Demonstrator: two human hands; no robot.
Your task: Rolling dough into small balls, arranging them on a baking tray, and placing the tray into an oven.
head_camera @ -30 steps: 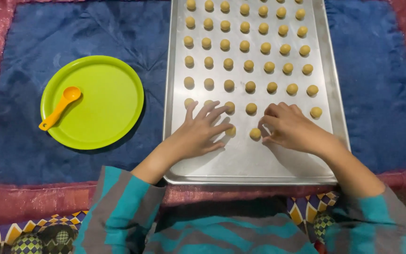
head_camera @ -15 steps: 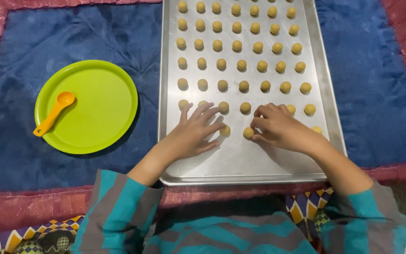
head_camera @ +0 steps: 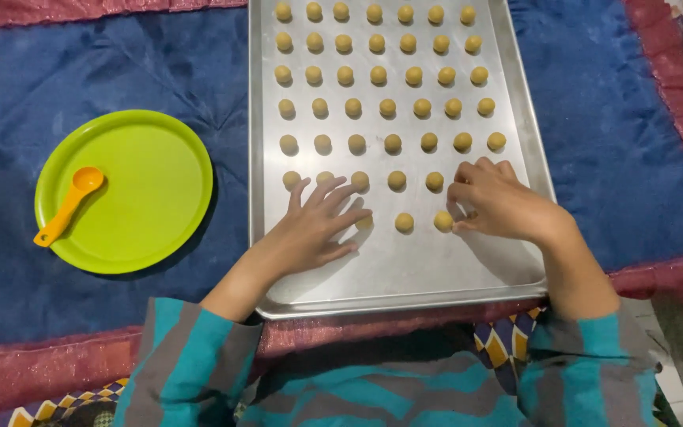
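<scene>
A silver baking tray (head_camera: 389, 277) holds rows of several small tan dough balls (head_camera: 393, 143). My left hand (head_camera: 318, 225) lies flat on the tray with its fingers spread, and one fingertip partly covers a dough ball (head_camera: 365, 224). My right hand (head_camera: 496, 202) rests on the tray's right side with its fingers curled. Its thumb and fingertips are against the last ball (head_camera: 443, 221) of the near row. I cannot see whether the fingers still grip that ball. Another ball (head_camera: 404, 222) lies between my two hands.
A lime-green plate (head_camera: 144, 213) with an orange plastic scoop (head_camera: 69, 204) sits to the left of the tray on a blue quilted cloth (head_camera: 626, 119) with a pink border. My striped teal-and-grey sleeves fill the bottom edge.
One more dough ball now lies in the near row at my right fingertips, and my right hand has shifted a little right. My left hand has stayed flat. The view slid slightly.
</scene>
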